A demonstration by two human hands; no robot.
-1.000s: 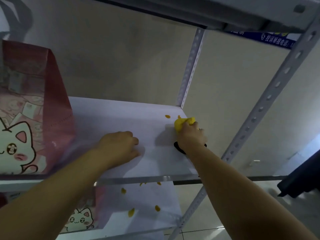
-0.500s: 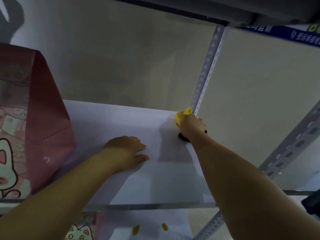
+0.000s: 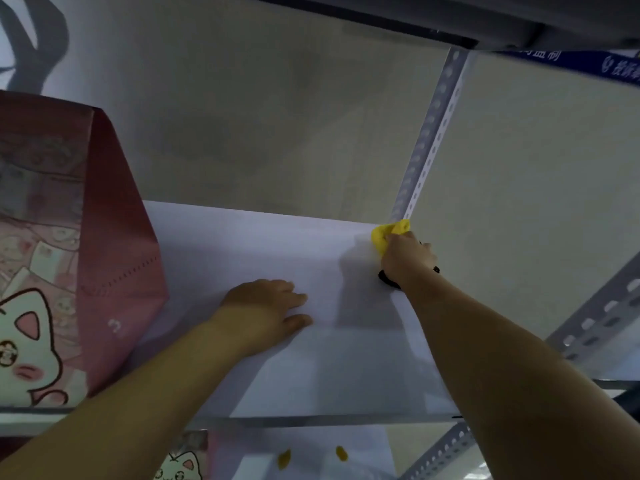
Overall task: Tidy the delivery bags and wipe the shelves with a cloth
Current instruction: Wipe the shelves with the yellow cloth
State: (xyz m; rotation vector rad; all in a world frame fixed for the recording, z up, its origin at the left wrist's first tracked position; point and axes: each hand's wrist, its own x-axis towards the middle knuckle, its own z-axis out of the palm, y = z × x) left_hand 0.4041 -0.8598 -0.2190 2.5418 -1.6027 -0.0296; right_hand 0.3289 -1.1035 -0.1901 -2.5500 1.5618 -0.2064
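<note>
A white shelf board (image 3: pixel 242 244) fills the middle of the head view. My right hand (image 3: pixel 405 258) presses a bunched yellow cloth (image 3: pixel 384 235) into the shelf's far right corner, at the foot of the perforated upright. Flat on the shelf's middle rests my left hand (image 3: pixel 270 306), fingers spread, holding nothing. A pink delivery bag (image 3: pixel 104 254) with a cartoon cat stands upright on the left of the same shelf, a short way from the left hand. Another cat bag (image 3: pixel 183 462) shows on the shelf below.
Grey perforated steel uprights (image 3: pixel 429 133) frame the rack's right side, a second one (image 3: pixel 599 317) nearer to me. The shelf above (image 3: pixel 450 15) hangs overhead. Small yellow bits (image 3: pixel 341 453) lie on the lower shelf. A beige wall backs the rack.
My right hand has pushed the yellow cloth farther back along the shelf into the rear right corner. The left hand has stayed flat on the board. My view has moved closer.
</note>
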